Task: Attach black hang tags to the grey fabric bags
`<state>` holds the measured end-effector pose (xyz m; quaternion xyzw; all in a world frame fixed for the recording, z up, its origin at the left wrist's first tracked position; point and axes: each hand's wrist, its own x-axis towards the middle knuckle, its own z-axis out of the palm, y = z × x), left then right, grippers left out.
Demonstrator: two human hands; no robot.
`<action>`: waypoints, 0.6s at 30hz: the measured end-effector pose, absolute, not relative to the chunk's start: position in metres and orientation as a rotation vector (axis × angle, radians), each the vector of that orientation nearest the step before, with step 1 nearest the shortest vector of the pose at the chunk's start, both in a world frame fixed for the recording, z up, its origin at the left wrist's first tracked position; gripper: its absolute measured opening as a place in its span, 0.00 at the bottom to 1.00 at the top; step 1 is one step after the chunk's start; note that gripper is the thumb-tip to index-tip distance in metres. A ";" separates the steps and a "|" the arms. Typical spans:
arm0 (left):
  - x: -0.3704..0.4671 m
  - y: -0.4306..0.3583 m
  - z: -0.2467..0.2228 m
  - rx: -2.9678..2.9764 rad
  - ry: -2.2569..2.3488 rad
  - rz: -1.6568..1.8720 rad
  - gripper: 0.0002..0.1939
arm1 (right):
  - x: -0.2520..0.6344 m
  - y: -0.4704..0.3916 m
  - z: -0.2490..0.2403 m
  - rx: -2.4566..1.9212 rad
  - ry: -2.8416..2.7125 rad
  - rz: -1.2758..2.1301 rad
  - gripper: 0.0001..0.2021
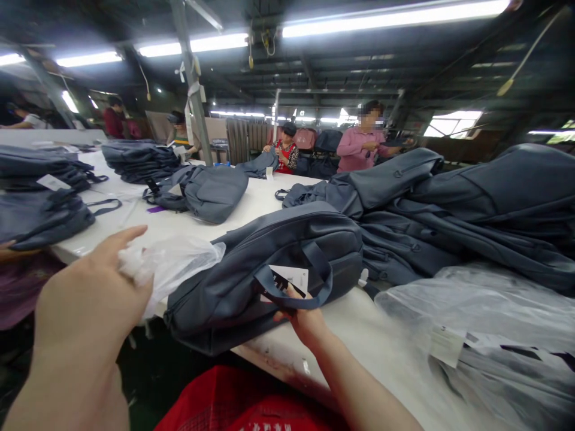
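Note:
A dark blue-grey backpack (265, 233) lies on its side across the table's near edge in front of me. The fingers of my right hand (303, 314) are closed round its carry handle (321, 293), by a black tag and a white tag (291, 276) that hang there. To the left, my left hand (96, 287) pinches a crumpled clear plastic bag (182, 260) between thumb and fingers, with the index finger reaching out. The loose end of the plastic touches the backpack's left side.
Piled backpacks (494, 191) fill the right side of the white table (269, 197). Backpacks in clear plastic (503, 335) lie at the near right. More stacks (139, 158) and a single backpack (215, 191) stand further back. Several people work around the table, one in a pink shirt (359, 143).

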<state>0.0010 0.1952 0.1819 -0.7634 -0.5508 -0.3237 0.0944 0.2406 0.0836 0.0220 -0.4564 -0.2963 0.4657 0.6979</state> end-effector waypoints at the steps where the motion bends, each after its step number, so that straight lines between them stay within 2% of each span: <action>1: 0.002 0.189 0.181 -2.267 -1.587 -0.863 0.25 | 0.240 0.085 0.024 -1.005 -0.659 1.045 0.22; 5: 0.045 0.155 0.153 -2.740 -1.438 -0.284 0.31 | 0.235 0.085 0.030 -0.996 -0.690 1.042 0.21; 7: 0.071 0.147 0.137 -2.856 -1.316 -0.255 0.34 | 0.233 0.085 0.028 -0.996 -0.729 1.035 0.20; 10: 0.095 0.160 0.125 -3.006 -1.137 -0.453 0.25 | 0.236 0.087 0.018 -1.008 -0.731 1.037 0.20; 12: 0.099 0.181 0.125 -3.069 -1.122 -0.705 0.20 | 0.240 0.093 0.005 -1.004 -0.655 1.065 0.23; 15: 0.094 0.212 0.133 -2.968 -1.407 -1.104 0.21 | 0.247 0.100 -0.020 -0.987 -0.464 1.132 0.25; 18: 0.076 0.229 0.146 -3.008 -1.540 -1.115 0.21 | 0.248 0.100 -0.041 -1.003 -0.460 1.204 0.24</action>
